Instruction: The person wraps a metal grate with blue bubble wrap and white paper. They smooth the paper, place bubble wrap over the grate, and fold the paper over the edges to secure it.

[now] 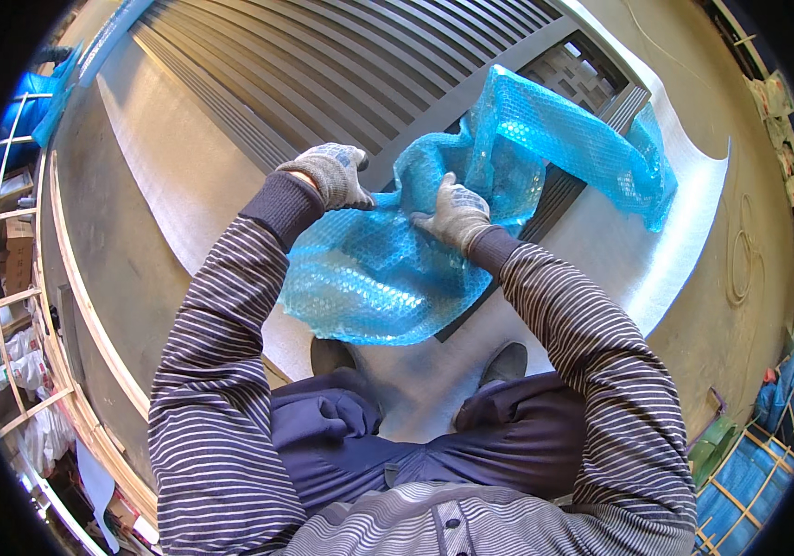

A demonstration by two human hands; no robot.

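Observation:
A crumpled sheet of blue bubble wrap [369,278] is stretched between my two gloved hands. At its upper left edge my left hand [334,173] has its fingers closed on the film. My right hand [457,213] grips a bunched part near the middle, thumb pointing up. One end of the wrap hangs down toward my shoes, while the other trails off to the right. Beneath it lies a large dark grey slatted panel [323,74], with a cut-out pattern [575,74] near its right corner. The wrap covers part of the panel's near edge.
White foam sheeting [684,199] lies under the panel and curls up at the right. I stand on its near part. Wooden strips [91,306] and a rack with boxes and bags line the left. A coiled cord [742,259] rests on the floor at right, near a blue-covered frame [749,482].

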